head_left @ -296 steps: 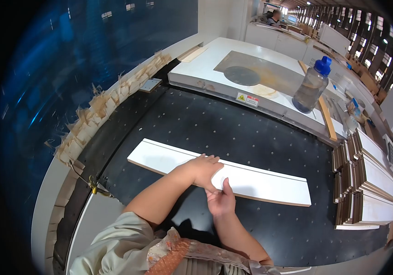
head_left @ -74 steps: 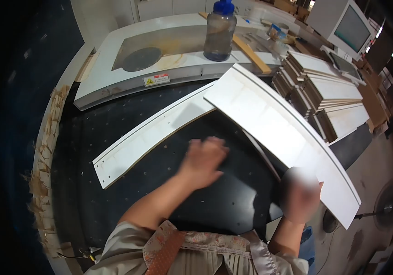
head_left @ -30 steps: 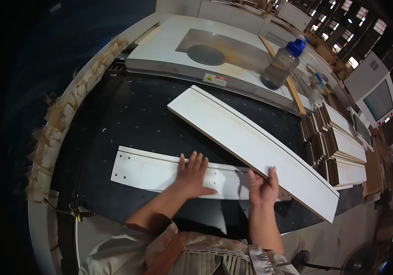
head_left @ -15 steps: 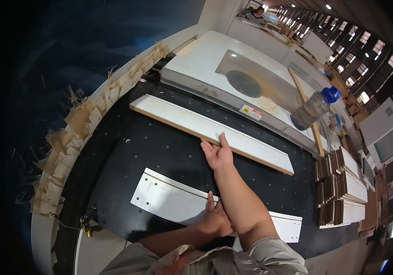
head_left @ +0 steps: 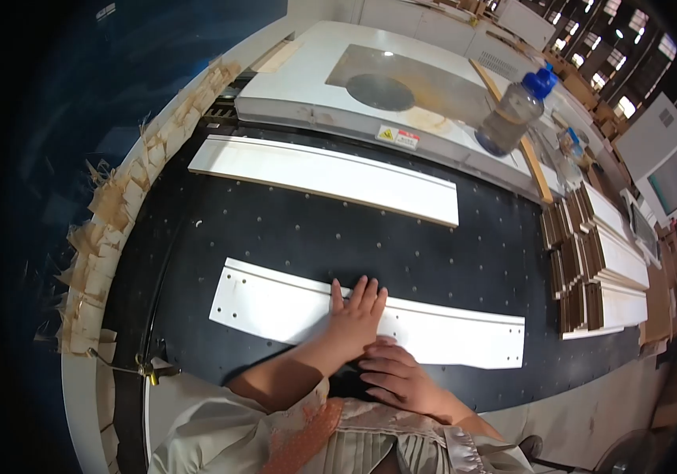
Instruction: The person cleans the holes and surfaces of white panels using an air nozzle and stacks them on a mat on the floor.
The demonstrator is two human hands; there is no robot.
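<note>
A white board with small holes near both ends point(head_left: 457, 332) lies on the black dotted table point(head_left: 291, 225), close to my body. My left hand point(head_left: 356, 320) rests flat across its middle, fingers spread over the grooved far edge. At the board's near edge is my right hand point(head_left: 401, 379), fingers slightly bent and apart, close to my left wrist. Farther back, a second white board with a groove point(head_left: 330, 178) lies by itself, touched by neither hand.
Stacked white boards point(head_left: 615, 265) stand at the right. A blue-capped bottle point(head_left: 510, 118) and a wooden strip point(head_left: 538, 170) are on the white machine bed point(head_left: 307, 110) behind. Ragged bristle-like strips point(head_left: 129, 178) line the left side. A monitor point(head_left: 672, 178) is at the far right.
My right hand has let go of the far board and come back to the near one. The far board now lies nearer the machine bed. My left hand has spread flat on the holed board.
</note>
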